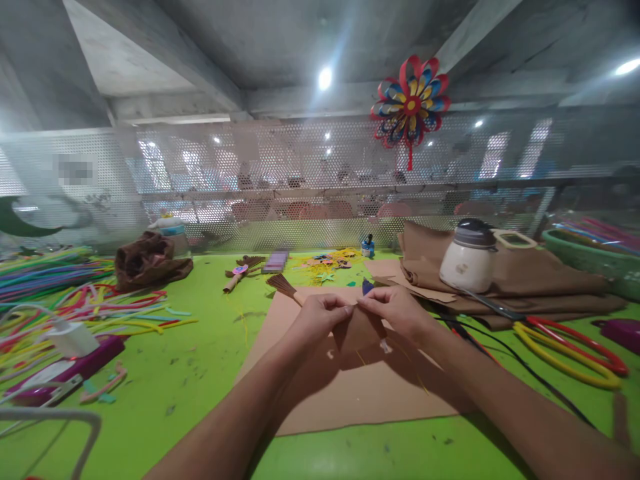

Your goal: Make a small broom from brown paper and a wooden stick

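Fingers (345, 309) apparently pinch brown paper (361, 330) between.

Head camera looks forward and down, close over the green table (200, 373).

White jar (469, 263), hanging pinwheel (410, 103)

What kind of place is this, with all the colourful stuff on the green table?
Probably a craft workshop. Both hands pinch a small folded piece of brown paper over a brown sheet, coloured strips lie heaped alongside, and a finished paper flower hangs above.
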The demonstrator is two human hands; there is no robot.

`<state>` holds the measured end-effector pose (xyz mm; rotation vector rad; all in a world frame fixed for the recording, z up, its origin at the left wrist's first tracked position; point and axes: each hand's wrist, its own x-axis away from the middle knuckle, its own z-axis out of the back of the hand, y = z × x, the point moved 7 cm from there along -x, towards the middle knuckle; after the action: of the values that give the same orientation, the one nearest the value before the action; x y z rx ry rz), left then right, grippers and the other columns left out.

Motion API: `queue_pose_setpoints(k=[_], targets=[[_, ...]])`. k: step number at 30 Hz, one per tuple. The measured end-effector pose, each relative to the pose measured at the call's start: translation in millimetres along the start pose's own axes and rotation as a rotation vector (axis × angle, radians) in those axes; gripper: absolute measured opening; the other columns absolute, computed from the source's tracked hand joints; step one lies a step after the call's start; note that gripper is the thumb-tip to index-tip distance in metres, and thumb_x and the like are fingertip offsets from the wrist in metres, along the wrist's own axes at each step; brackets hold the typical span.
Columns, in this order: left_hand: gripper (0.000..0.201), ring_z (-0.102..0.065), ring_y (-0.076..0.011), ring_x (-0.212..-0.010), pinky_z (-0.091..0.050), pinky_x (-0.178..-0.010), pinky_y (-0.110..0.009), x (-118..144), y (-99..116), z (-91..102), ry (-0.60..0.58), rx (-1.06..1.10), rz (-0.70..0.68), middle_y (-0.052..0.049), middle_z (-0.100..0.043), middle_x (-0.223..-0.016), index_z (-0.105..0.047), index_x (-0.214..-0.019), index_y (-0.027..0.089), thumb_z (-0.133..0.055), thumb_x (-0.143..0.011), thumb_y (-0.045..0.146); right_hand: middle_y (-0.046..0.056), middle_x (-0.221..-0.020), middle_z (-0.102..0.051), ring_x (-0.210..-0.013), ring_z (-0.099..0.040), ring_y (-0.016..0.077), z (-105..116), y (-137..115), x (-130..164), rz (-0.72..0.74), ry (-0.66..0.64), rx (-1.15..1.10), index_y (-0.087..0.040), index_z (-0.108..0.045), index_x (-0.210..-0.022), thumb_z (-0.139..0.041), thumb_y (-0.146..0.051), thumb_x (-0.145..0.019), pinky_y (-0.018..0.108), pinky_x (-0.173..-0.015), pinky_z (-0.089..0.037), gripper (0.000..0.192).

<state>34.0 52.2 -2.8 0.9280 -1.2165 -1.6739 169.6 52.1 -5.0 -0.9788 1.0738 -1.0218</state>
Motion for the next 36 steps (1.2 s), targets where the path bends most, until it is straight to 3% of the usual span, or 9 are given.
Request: queue_pose_setpoints(k=[4, 10, 14, 19, 22, 30, 36], targets=[[0.019, -0.045, -0.0089, -0.034, -0.034, -0.045, -0.022, 0, 0, -4.0, -0.055, -0.009, 0.009, 0.005, -0.049, -0.039, -0.058, -0.064, 0.014, -0.057, -0.074, 0.030, -0.001, -0.060, -0.058, -0.054, -0.048, 0.0108, -4, -4, 2, 0.070, -0.027, 0.035, -0.015, -0.062, -0.072, -0.066, -0.042, -0.069, 0.023, -0.051, -0.036, 0.028], [0.020, -0.047, -0.0091, -0.035, -0.033, -0.045, -0.021, 1, 2, -5.7, -0.052, -0.029, -0.012, 0.005, -0.050, -0.038, -0.057, -0.064, 0.014, -0.057, -0.075, 0.030, -0.004, -0.048, -0.052, -0.040, -0.043, 0.0080, -6, -2, 4, 0.061, -0.020, 0.087, -0.015, -0.059, -0.071, -0.063, -0.041, -0.073, 0.021, -0.042, -0.030, 0.026], [0.023, -0.045, -0.0092, -0.034, -0.032, -0.044, -0.021, 3, 3, -8.5, -0.073, -0.018, -0.022, 0.005, -0.049, -0.037, -0.059, -0.068, 0.014, -0.056, -0.076, 0.035, -0.006, -0.042, -0.048, -0.035, -0.041, 0.0081, -9, 1, 4, -0.005, -0.075, -0.037, -0.016, -0.057, -0.070, -0.065, -0.043, -0.070, 0.022, -0.039, -0.029, 0.028], [0.025, -0.046, -0.0095, -0.037, -0.029, -0.044, -0.021, 4, 5, -5.8, -0.012, -0.020, -0.053, 0.004, -0.051, -0.040, -0.060, -0.068, 0.014, -0.058, -0.076, 0.037, 0.000, -0.062, -0.060, -0.053, -0.052, 0.0101, -8, 6, 3, -0.043, -0.029, -0.253, -0.015, -0.060, -0.070, -0.073, -0.038, -0.064, 0.022, -0.051, -0.038, 0.027], [0.025, -0.045, -0.0093, -0.039, -0.029, -0.044, -0.021, 4, 6, -5.8, -0.004, -0.011, -0.056, 0.004, -0.051, -0.042, -0.060, -0.066, 0.015, -0.057, -0.076, 0.037, 0.000, -0.062, -0.060, -0.053, -0.051, 0.0109, -10, 10, 3, -0.070, 0.005, -0.338, -0.015, -0.061, -0.068, -0.074, -0.038, -0.062, 0.024, -0.052, -0.038, 0.027], [0.011, -0.041, -0.0082, -0.046, -0.032, -0.050, -0.022, 0, -1, -4.5, 0.031, 0.070, 0.007, 0.004, -0.050, -0.047, -0.060, -0.064, 0.014, -0.060, -0.070, 0.024, -0.002, -0.058, -0.055, -0.052, -0.045, 0.0099, -7, 11, 1, -0.012, 0.107, -0.200, -0.014, -0.059, -0.064, -0.072, -0.038, -0.062, 0.024, -0.052, -0.034, 0.027], [0.020, -0.041, -0.0092, -0.050, -0.029, -0.050, -0.022, -2, -6, -2.2, 0.036, 0.075, 0.016, 0.003, -0.050, -0.051, -0.059, -0.063, 0.014, -0.061, -0.070, 0.033, 0.000, -0.059, -0.057, -0.054, -0.048, 0.0117, -5, 13, -1, 0.024, 0.142, -0.112, -0.014, -0.060, -0.065, -0.070, -0.040, -0.063, 0.025, -0.053, -0.037, 0.028]])
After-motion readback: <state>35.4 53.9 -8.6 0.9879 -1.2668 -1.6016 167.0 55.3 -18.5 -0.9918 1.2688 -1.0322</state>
